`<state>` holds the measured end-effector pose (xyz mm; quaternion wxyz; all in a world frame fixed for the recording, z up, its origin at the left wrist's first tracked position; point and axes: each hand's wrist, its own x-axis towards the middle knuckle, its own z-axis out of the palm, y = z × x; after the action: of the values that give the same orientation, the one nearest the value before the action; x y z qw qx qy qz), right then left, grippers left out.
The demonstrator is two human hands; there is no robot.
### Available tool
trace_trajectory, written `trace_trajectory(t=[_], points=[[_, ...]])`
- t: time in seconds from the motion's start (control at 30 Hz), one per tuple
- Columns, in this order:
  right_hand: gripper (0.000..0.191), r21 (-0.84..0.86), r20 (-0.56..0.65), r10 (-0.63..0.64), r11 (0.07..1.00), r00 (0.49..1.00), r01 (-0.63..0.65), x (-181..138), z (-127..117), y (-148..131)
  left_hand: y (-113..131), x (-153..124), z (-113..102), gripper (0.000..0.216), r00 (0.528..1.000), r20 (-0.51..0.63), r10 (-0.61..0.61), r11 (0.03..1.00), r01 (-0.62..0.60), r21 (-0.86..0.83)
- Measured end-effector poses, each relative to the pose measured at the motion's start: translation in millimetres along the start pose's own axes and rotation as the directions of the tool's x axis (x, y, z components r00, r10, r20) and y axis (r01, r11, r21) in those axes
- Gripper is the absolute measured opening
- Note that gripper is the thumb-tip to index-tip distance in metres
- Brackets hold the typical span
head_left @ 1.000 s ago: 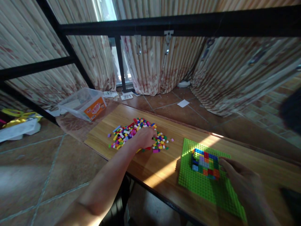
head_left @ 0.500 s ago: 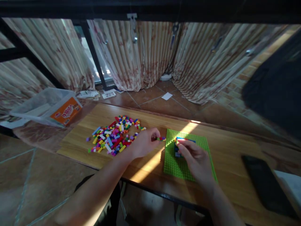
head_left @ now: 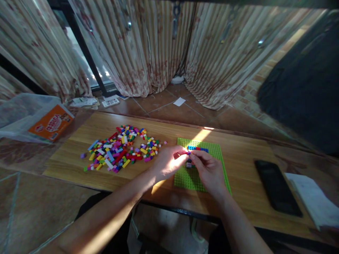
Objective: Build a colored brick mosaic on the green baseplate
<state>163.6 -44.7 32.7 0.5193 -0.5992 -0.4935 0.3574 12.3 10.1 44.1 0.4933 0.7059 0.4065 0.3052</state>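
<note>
A green studded baseplate [head_left: 182, 180] lies on the wooden table, with a row of blue and red toy bricks [head_left: 202, 150] built on it. Above its left part, my left hand [head_left: 168, 164] is closed in a pinch on small toy bricks [head_left: 189, 153], purple and red at the visible end. My right hand [head_left: 210, 172] meets it there, thumb and fingers pressed together at the same spot. Whether the right fingertips grip a brick of their own is too small to make out. Both hands partly cover the plate and the bricks built on it.
A heap of loose coloured bricks [head_left: 113, 153] spreads over the table's left side. A clear plastic bin [head_left: 16, 116] with an orange label stands beyond the left end. On the right lie a black phone [head_left: 277, 187] and white paper [head_left: 315, 199].
My left hand has moved right with its bricks, from beside the baseplate to over it, and now touches my right hand's fingertips. The camera view has tilted down and turned slightly right.
</note>
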Motion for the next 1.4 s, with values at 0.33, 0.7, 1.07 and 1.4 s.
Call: trace_trajectory(t=[0.33, 0.7, 1.07, 1.4], points=[[0.017, -0.300, -0.019, -0.251, 0.925, 0.968, 0.234, -4, -3, 0, -2, -4, 10, 0.021, 0.999, -0.046, 0.025, 0.997, -0.021, 0.068], [0.018, -0.460, -0.091, -0.288, 0.861, 0.953, 0.216, 12, -60, 6, -23, 8, 5, 0.019, 0.992, -0.071, -0.109, 0.984, 0.097, -0.151], [0.015, -0.491, 0.125, -0.183, 0.843, 0.975, 0.221, 10, -74, 16, -32, 11, 3, 0.018, 0.995, -0.058, -0.084, 0.984, 0.073, -0.161], [0.013, -0.521, 0.115, -0.152, 0.832, 0.982, 0.190, 9, -69, 24, -33, 11, 4, 0.020, 0.995, -0.063, -0.083, 0.988, 0.074, -0.134]])
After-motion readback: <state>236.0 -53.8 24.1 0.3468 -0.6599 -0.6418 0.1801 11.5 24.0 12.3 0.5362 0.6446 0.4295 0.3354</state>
